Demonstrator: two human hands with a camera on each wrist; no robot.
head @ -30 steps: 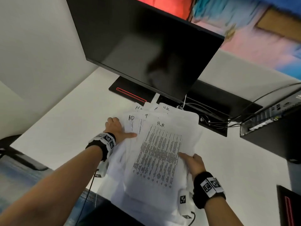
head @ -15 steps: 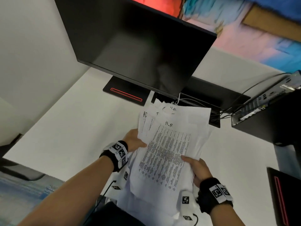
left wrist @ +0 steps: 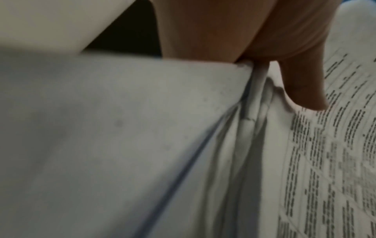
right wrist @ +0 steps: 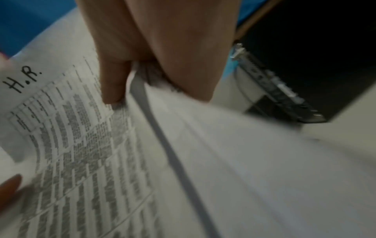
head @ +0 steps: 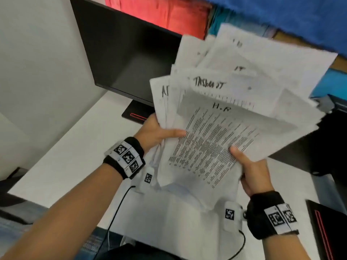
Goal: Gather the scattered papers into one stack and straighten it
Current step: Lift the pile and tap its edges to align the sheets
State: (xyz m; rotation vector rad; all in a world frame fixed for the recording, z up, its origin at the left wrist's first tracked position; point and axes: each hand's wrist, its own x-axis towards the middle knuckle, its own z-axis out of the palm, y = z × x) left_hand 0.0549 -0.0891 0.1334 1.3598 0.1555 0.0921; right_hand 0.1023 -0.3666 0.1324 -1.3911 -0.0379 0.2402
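Observation:
A loose, fanned bundle of white printed papers [head: 221, 117] is held up off the white desk [head: 75, 156], tilted toward the monitor. The top sheet is marked "H.R" and its print shows in both wrist views [left wrist: 335, 161] [right wrist: 77, 145]. My left hand [head: 157, 134] grips the bundle's left edge, thumb on top of the sheets [left wrist: 301, 90]. My right hand [head: 251, 166] grips the lower right edge, thumb pressed on the top sheet [right wrist: 112, 80]. The fingers under the papers are hidden. The sheets' edges are uneven and spread at the top.
A black monitor [head: 127, 57] on a black stand with a red stripe [head: 137, 114] sits at the back of the desk. Black computer gear [right wrist: 305, 56] stands at the right, and a dark object [head: 330, 229] with a red line lies at the lower right.
Both hands have lifted the bundle off the desk and raised it up toward the head camera. The sheets have fanned out more at the top.

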